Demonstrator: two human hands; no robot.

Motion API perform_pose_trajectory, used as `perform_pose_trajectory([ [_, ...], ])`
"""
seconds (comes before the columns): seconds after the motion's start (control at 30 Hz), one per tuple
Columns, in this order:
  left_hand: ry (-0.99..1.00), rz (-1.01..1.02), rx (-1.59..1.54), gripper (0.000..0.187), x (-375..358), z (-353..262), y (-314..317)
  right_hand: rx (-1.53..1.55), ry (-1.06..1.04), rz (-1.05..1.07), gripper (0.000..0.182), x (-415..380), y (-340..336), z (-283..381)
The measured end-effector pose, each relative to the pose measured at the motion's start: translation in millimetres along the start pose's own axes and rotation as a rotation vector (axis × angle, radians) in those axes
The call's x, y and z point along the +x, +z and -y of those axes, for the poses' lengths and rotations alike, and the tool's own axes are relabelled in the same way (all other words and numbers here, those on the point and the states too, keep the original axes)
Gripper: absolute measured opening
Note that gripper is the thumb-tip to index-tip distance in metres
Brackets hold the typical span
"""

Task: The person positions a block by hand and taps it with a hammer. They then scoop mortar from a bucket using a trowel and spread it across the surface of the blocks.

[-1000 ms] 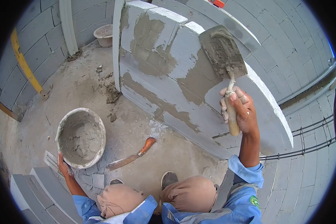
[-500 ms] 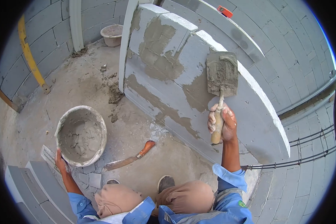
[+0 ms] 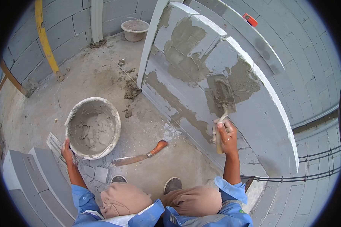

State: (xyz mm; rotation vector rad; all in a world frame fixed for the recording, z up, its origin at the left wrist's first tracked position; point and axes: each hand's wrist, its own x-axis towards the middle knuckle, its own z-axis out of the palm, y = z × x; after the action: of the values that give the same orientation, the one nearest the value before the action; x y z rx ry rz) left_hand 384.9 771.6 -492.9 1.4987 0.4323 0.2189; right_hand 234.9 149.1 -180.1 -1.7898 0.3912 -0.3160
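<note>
In my right hand [image 3: 227, 137] is a trowel [image 3: 223, 94], gripped by its wooden handle. Its mortar-coated blade lies against the light grey block wall [image 3: 261, 117], at the edge of a patch of wet mortar [image 3: 244, 81]. My left hand [image 3: 68, 152] holds the rim side of a round bucket [image 3: 116, 130] at its lower left; some fingers are hidden behind it. Grey mortar [image 3: 93, 130] sits in the bottom of this bucket. More mortar is smeared over the wall's upper left and along its lower part.
A machete-like blade with a wooden handle [image 3: 157, 148] lies on the floor near my feet. Blocks [image 3: 45, 178] stand at lower left beside a flat float [image 3: 56, 143]. Farther back are a second bucket [image 3: 135, 30] and a yellow level [image 3: 47, 41]. Steel bars [image 3: 291, 178] stick out at right.
The trowel has moved down onto the wall, and a fresh mortar patch now shows beside its blade. My view has shifted slightly left. The left hand remains at the bucket.
</note>
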Motion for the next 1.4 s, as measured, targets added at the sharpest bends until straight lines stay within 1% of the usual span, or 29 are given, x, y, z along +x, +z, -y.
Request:
perform_pose_trajectory([
  [0.03, -0.006, 0.0, 0.008, 0.049, -8, -10, 7, 0.036, -0.088, -0.069, 0.032, -4, -1, 8],
  [0.07, -0.015, -0.002, 0.019, 0.048, -18, -22, 13, 0.034, -0.078, -0.045, 0.032, -4, 2, 12],
  [0.13, -0.024, -0.006, 0.026, 0.047, -27, -35, 20, -0.092, -0.337, -0.229, 0.029, -5, 8, 16],
  [0.17, -0.017, 0.014, 0.02, 0.046, -30, -39, 23, -0.091, -0.337, -0.224, 0.029, -2, 13, 14],
  [0.23, -0.013, 0.017, 0.005, 0.042, -27, -35, 20, -0.329, -0.272, -0.076, 0.03, 10, 34, 7],
  [0.3, 0.062, 0.055, 0.076, 0.04, -13, -14, 7, -0.551, -0.384, 0.011, 0.031, 29, 63, -4],
  [0.37, 0.053, 0.042, 0.052, 0.04, -11, -11, 7, -0.594, -0.309, 0.016, 0.032, 49, 87, -10],
  [0.4, 0.034, 0.026, 0.031, 0.04, -10, -11, 7, -0.59, -0.308, 0.01, 0.032, 58, 88, -4],
  [0.47, 0.021, 0.048, 0.017, 0.041, -12, -13, 4, -0.551, -0.177, -0.011, 0.034, 68, 89, 14],
  [0.5, 0.006, 0.065, -0.006, 0.042, -13, -14, 6, -0.553, -0.177, -0.018, 0.034, 69, 87, 18],
  [0.53, 0.008, 0.073, -0.012, 0.042, -13, -15, 8, -0.461, -0.208, -0.034, 0.035, 71, 83, 22],
  [0.57, -0.003, 0.038, -0.015, 0.043, -15, -18, 10, -0.37, -0.236, -0.048, 0.036, 72, 79, 27],
  [0.6, -0.014, 0.002, -0.015, 0.045, -16, -20, 12, -0.375, -0.236, -0.055, 0.036, 71, 77, 36],
  [0.67, -0.019, 0.016, -0.022, 0.046, -16, -19, 12, -0.119, -0.155, -0.023, 0.035, 66, 74, 57],
  [0.73, 0.017, 0.027, -0.002, 0.049, -4, -2, -1, -0.043, -0.159, -0.015, 0.034, 68, 67, 68],
  [0.8, 0.004, 0.021, 0.024, 0.049, -12, -14, 4, 0.073, -0.171, -0.014, 0.036, 65, 56, 77],
  [0.83, -0.006, 0.013, 0.042, 0.05, -14, -19, 7, 0.074, -0.17, -0.015, 0.036, 62, 51, 79],
  [0.93, 0.007, 0.043, 0.034, 0.048, -8, -7, 1, 0.2, -0.168, -0.056, 0.037, 45, 35, 75],
  [1.03, 0.038, -0.013, 0.121, 0.047, -11, -9, 5, 0.256, -0.251, -0.08, 0.036, 28, 22, 50],
  [1.1, 0.072, 0.001, 0.162, 0.046, -14, -18, 13, 0.255, -0.245, -0.091, 0.034, 15, 22, 37],
  [1.13, 0.104, 0.013, 0.211, 0.045, -19, -24, 14, 0.147, -0.275, -0.126, 0.033, 9, 26, 27],
  [1.17, 0.054, 0.02, 0.141, 0.041, -36, -49, 30, 0.044, -0.298, -0.141, 0.032, 5, 33, 18],
  [1.2, 0.085, 0.073, 0.159, 0.037, -37, -48, 27, 0.063, -0.266, -0.07, 0.032, 0, 40, 10],
  [1.23, 0.065, 0.092, 0.073, 0.038, -52, -71, 43, -0.287, -0.325, 0.017, 0.031, -4, 48, 0],
  [1.27, 0.057, 0.093, 0.153, 0.04, -52, -65, 39, -0.621, -0.407, 0.111, 0.029, -7, 65, -10],
  [1.3, 0.068, 0.103, 0.111, 0.046, -63, -83, 52, -0.575, -0.393, 0.185, 0.029, -10, 87, -21],
  [1.33, 0.075, 0.057, 0.151, 0.05, -75, -99, 64, -0.637, -0.394, 0.351, 0.027, -10, 108, -30],
  [1.37, 0.115, 0.068, 0.176, 0.051, -80, -107, 71, -0.708, -0.4, 0.497, 0.025, -10, 125, -39],
  [1.4, 0.152, 0.114, 0.184, 0.05, -81, -108, 76, -0.816, -0.47, 0.597, 0.026, -7, 140, -51],
])
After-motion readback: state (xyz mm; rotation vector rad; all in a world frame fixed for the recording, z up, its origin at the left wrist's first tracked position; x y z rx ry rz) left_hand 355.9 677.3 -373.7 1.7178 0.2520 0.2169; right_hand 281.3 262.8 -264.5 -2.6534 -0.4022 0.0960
